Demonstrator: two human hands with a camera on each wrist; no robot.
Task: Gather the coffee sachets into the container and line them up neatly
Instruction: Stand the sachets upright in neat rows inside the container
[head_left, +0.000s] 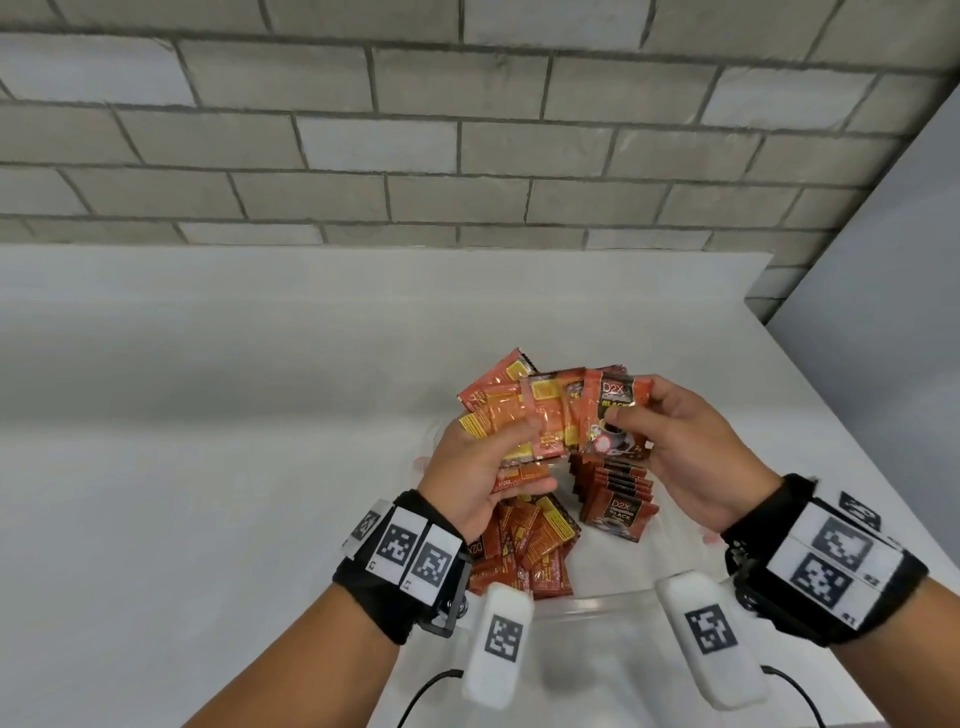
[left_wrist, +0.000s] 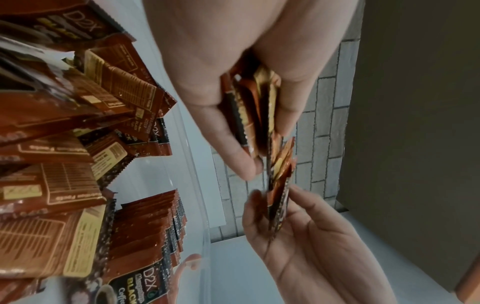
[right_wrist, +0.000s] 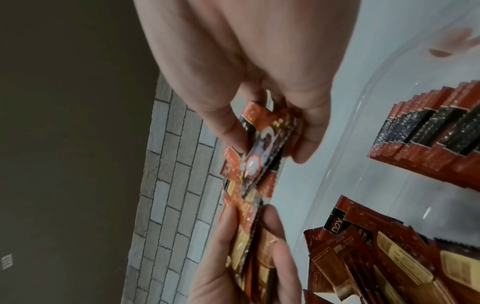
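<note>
My left hand (head_left: 498, 441) grips a fanned bundle of red-orange coffee sachets (head_left: 524, 410) above a clear plastic container (head_left: 597, 605). My right hand (head_left: 631, 415) pinches one sachet (head_left: 615, 421), printed "D2X Black", at the bundle's right edge and touching it. The left wrist view shows the bundle (left_wrist: 255, 115) edge-on between thumb and fingers. In the right wrist view the single sachet (right_wrist: 262, 152) sits between thumb and fingers. Inside the container a neat upright row of sachets (head_left: 621, 488) stands on the right and a loose pile (head_left: 524, 551) lies on the left.
The container stands on a white tabletop (head_left: 208, 415) near its right edge. A grey brick wall (head_left: 467, 130) runs behind, and a plain grey panel (head_left: 883, 312) is on the right. Black cables (head_left: 426, 691) trail from the wrist cameras near the front edge.
</note>
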